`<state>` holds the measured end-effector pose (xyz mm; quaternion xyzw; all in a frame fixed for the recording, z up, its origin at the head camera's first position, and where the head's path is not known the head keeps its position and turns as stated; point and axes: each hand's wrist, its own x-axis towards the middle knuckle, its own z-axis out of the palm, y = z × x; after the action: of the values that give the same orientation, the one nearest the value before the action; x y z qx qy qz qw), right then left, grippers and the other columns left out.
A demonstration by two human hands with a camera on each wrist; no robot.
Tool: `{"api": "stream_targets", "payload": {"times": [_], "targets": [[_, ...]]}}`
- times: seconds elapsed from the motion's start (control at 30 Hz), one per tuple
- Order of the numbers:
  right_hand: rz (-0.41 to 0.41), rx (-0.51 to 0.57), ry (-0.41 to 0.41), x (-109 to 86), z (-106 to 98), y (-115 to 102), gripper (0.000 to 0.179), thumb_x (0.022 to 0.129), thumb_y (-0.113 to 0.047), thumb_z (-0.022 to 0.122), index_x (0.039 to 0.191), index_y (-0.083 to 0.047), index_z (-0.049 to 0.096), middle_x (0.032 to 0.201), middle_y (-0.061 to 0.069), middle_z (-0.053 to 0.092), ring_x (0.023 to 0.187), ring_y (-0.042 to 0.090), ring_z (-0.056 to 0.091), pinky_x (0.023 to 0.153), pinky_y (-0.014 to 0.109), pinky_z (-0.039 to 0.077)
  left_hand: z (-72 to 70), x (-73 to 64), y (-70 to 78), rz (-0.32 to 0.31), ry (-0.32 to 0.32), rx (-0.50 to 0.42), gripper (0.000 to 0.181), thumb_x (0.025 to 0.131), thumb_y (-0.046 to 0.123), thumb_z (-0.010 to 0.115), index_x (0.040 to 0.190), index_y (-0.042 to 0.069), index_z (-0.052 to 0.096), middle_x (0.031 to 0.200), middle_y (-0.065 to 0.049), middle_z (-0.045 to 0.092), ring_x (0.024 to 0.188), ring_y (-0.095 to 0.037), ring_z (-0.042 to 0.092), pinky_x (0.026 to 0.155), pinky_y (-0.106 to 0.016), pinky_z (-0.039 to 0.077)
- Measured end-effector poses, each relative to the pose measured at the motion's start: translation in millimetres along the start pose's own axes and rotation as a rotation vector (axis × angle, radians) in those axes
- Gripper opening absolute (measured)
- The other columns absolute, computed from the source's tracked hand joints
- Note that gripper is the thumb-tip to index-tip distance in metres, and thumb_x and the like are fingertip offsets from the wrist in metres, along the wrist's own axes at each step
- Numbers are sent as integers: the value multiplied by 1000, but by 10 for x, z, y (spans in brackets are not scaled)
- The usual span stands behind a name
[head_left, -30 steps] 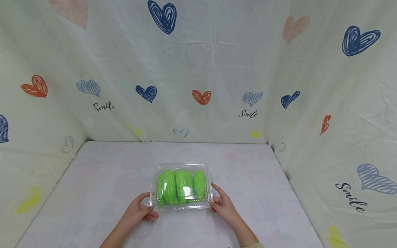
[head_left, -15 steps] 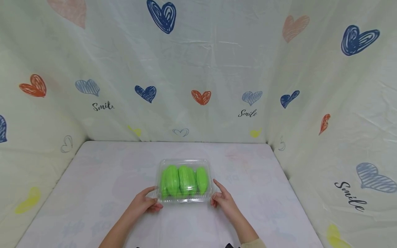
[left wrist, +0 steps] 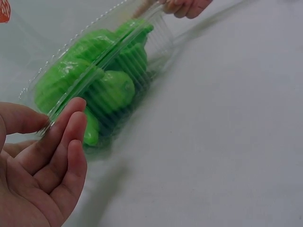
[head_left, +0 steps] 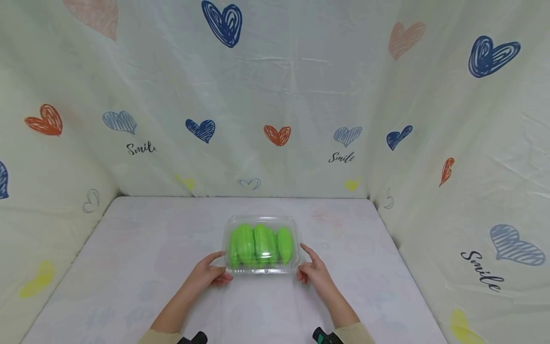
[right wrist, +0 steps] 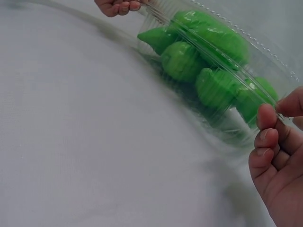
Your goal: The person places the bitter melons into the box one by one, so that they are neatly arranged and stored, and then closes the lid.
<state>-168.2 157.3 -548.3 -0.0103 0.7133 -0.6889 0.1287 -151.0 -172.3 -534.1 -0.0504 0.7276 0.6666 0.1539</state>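
A clear plastic clamshell container [head_left: 262, 219] with a closed lid sits in the middle of the head view. Inside lie several bright green, ridged, melon-like pieces [head_left: 265, 244]. At its left end my left hand [head_left: 207, 274] pinches the rim between thumb and fingers, as the left wrist view shows with the hand [left wrist: 45, 172] at the corner. On the opposite side my right hand [head_left: 315, 274] pinches the rim, its index finger stretched along the edge. The right wrist view shows that hand [right wrist: 279, 161] with thumb and fingertips at the rim, the other fingers curled below.
A white table [head_left: 163, 234] with faint prints lies under the container. Pale curtains [head_left: 258, 95] with hearts and "Smile" lettering enclose it at the back and both sides. Black wrist devices [head_left: 195, 338] show at the bottom edge, beside light sleeves [head_left: 355, 334].
Both hands have moved the container away from the person and a little to the right. Their hold at its two ends stays alike, and more of the sleeves shows.
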Motion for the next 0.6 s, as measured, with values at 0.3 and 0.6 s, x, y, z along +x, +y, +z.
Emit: {"api": "stream_targets", "payload": {"times": [0.3,0.6], "targets": [[22,34,86,6,4,-132,70,82,13,49,149,1,32,57,4,54,51,14,48,51,25,41,86,125,63,-23,53,9,54,90,-7,52,140,-14,35,73,-21,69,63,-27,69,59,-36,56],[25,-37,181,57,48,-113,69,79,10,51,146,0,39,56,2,52,51,13,45,50,24,37,124,222,68,-67,117,18,53,87,-10,52,139,-11,40,69,-21,68,59,-26,68,56,-35,56]]}}
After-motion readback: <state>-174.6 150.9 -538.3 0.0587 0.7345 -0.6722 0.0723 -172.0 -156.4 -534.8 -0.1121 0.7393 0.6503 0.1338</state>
